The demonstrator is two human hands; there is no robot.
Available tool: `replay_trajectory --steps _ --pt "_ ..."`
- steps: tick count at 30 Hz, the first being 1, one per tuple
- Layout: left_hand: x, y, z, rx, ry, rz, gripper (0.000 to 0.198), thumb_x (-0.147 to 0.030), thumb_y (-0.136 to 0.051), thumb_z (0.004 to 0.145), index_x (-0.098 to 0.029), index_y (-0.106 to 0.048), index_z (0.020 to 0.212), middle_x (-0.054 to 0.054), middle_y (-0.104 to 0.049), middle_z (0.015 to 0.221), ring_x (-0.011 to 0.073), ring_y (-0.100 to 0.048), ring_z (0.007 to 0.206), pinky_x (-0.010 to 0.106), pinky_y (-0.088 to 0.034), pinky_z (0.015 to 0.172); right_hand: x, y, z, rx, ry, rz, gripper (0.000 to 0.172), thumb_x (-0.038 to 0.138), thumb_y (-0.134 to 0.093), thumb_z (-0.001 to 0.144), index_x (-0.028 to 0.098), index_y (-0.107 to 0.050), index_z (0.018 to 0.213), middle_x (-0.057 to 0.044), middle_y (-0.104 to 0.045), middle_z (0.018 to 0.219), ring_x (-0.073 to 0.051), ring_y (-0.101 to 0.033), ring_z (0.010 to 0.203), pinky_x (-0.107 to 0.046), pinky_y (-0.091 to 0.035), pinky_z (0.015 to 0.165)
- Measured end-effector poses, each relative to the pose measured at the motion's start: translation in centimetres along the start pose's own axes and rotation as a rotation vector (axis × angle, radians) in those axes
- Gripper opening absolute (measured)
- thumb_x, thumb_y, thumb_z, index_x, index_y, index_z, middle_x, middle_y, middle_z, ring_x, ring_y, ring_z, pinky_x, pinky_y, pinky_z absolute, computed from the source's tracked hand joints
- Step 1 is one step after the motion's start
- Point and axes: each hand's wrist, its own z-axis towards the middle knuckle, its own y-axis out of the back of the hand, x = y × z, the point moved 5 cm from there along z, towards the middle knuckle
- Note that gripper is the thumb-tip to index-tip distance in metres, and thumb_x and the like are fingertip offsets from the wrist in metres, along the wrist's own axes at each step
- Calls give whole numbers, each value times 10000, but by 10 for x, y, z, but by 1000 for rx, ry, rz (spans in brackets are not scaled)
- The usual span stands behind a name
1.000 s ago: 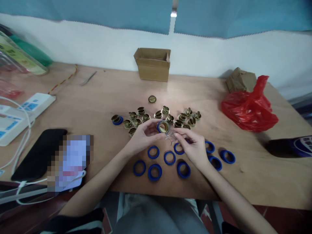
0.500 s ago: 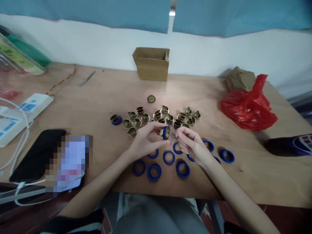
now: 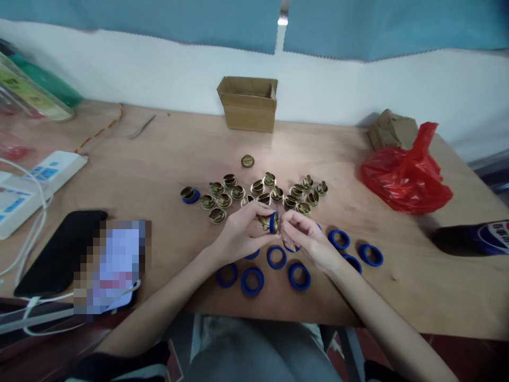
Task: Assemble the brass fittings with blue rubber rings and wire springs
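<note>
Held piece: brass fitting with a blue ring (image 3: 272, 222) on it, lifted just above the wooden table (image 3: 167, 159), near the middle, between the two hands
Left hand: left hand (image 3: 241, 235) has its fingers closed around the brass side of the piece, thumb and forefinger clamped on its rim
Right hand: right hand (image 3: 306, 237) meets the piece from the right, fingertips pinched together at the blue edge; whether they also hold a thin wire part there is too small to tell
Weight and feel: small and probably light; the brass looks stiff and smooth, likely slippery, while the ring looks rubbery and should give a little under pressure
Where to hold: judged best by the outer rim, thumb opposite finger, leaving the ring's face free
Brass fittings: loose brass fittings (image 3: 258, 192) lie in a band just beyond the hands; one already ringed fitting (image 3: 190, 194) sits at the left end
Blue rings: spare blue rings (image 3: 252, 279) lie flat, nearer than the hands and off to the right
Far side: cardboard box (image 3: 247, 103) against the wall
Right side: red plastic bag (image 3: 405, 175)
Left side: black phone (image 3: 59, 249) and a white power strip (image 3: 35, 183)
</note>
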Motion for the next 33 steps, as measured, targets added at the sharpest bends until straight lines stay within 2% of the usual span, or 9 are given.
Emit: replay_trajectory --steps 4,6,9,12,20,27,30,33 --pt "-2 -2 -2 20 -53 27 380 -282 -820 819 -194 -577 1097 114 -712 1145 222 -714 1069 333 -585 906 1 -3 1 12 19 -90 326 501 -696 912 217 -543 863 58 -488 686 -83 -375 531 -241 -284 504" --pt "-2 -4 -3 26 -73 33 366 -228 -792 840 -200 -564 1125 112 -708 1172 217 -709 1099 330 -584 925 3 -4 1 -7 75 -179 327 503 -671 927 217 -530 852 55 -459 698 -91 -382 559 -246 -299 521" --pt "-1 -4 -6 26 -96 15 389 -149 -754 851 -206 -544 1173 105 -696 1171 212 -687 1133 341 -579 956 6 -5 -1 -62 209 -354 264 421 -616 974 213 -523 841 51 -413 707 -104 -377 607 -252 -319 560" --pt "-1 -4 -7 27 -118 7 460 -96 -724 846 -206 -522 1244 106 -667 1177 215 -653 1166 358 -574 983 7 -8 -5 -83 303 -507 191 323 -563 1000 214 -514 851 44 -426 712 -113 -394 623 -258 -324 571" --pt "-15 -5 -9 63 -205 210 589 35 -518 864 -163 -474 1417 133 -600 1248 207 -617 1194 321 -577 1015 12 -15 -12 -141 458 -683 149 220 -543 976 220 -484 839 49 -446 693 -104 -415 570 -245 -334 526" --pt "-21 -5 -10 16 -293 224 472 28 -515 890 -146 -533 1328 124 -609 1170 185 -640 1118 298 -609 966 20 -22 -16 -153 586 -826 172 165 -534 970 221 -486 814 46 -454 679 -107 -448 564 -241 -383 522" --pt "-21 -4 -12 -45 -342 202 451 34 -523 876 -148 -543 1288 120 -617 1150 181 -649 1106 299 -622 938 22 -25 -20 -134 715 -923 164 138 -526 979 221 -504 838 16 -537 722 -131 -534 634 -258 -465 586" --pt "-18 -5 -15 -44 -364 127 442 15 -534 894 -178 -529 1291 133 -627 1228 190 -659 1159 316 -634 919 22 -29 -25 -122 860 -1044 119 132 -524 991 214 -549 909 -27 -646 791 -167 -627 727 -293 -536 667"
